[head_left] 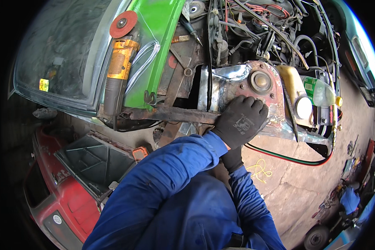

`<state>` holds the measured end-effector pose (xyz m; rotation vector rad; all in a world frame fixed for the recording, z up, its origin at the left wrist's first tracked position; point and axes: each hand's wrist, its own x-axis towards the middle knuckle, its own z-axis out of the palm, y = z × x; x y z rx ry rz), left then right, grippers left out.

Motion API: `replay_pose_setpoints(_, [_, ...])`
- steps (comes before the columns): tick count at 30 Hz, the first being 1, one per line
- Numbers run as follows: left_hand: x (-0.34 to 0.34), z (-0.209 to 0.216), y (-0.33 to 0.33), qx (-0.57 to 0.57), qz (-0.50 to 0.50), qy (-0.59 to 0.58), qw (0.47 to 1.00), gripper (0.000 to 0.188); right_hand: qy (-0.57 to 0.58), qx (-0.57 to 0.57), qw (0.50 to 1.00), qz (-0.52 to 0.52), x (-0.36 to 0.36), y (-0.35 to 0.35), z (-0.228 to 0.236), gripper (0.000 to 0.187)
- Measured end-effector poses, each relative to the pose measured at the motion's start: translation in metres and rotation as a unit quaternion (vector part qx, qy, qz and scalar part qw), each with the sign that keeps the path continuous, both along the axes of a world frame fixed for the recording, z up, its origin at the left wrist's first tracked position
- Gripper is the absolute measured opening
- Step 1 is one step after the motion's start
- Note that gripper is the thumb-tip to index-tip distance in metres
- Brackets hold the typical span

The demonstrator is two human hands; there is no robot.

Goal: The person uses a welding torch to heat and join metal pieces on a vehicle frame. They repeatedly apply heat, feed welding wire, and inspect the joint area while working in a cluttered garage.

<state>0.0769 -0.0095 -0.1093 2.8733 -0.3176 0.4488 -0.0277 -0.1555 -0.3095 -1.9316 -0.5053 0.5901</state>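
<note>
My left hand (242, 121), in a black work glove, is on the front edge of a bare-metal and rust-red strut tower (275, 100) with a round mount (260, 82) in its top. Its fingers are bent and pressed together. Whatever they close on is hidden beneath the palm. Below the left wrist, my right hand (232, 160), also in a black glove, reaches under the panel edge. Its fingers are out of sight. A rusty rail (175, 115) runs leftward from the left hand.
An angle grinder (118, 68) with a red disc and a coil of wire (143, 62) lie on the green panel (164, 25). A cream reservoir (290, 81) and green-labelled bottle (321, 92) stand right of the tower. Red and green hoses (296, 159) hang below. Red bodywork (73, 196) sits lower left.
</note>
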Motion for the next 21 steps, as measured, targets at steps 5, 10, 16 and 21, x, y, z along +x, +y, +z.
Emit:
replay_pose_setpoints(5, [0.002,-0.004,0.000,-0.012,-0.003,-0.003,1.000,0.022,0.062,0.019,0.998,-0.001,-0.008,0.003,-0.008,0.065])
replay_pose_setpoints(10, [0.002,-0.004,0.000,0.007,-0.011,0.060,0.998,0.034,0.086,0.040,0.995,-0.016,-0.023,0.000,-0.035,0.059])
replay_pose_setpoints(16, [0.001,0.000,0.000,0.020,-0.013,0.091,0.996,0.037,0.097,-0.020,0.995,-0.028,-0.025,0.001,-0.050,0.060])
replay_pose_setpoints(21, [0.003,0.002,-0.001,0.011,-0.014,0.094,0.995,0.036,0.070,-0.013,0.997,-0.022,-0.034,-0.005,-0.036,0.062])
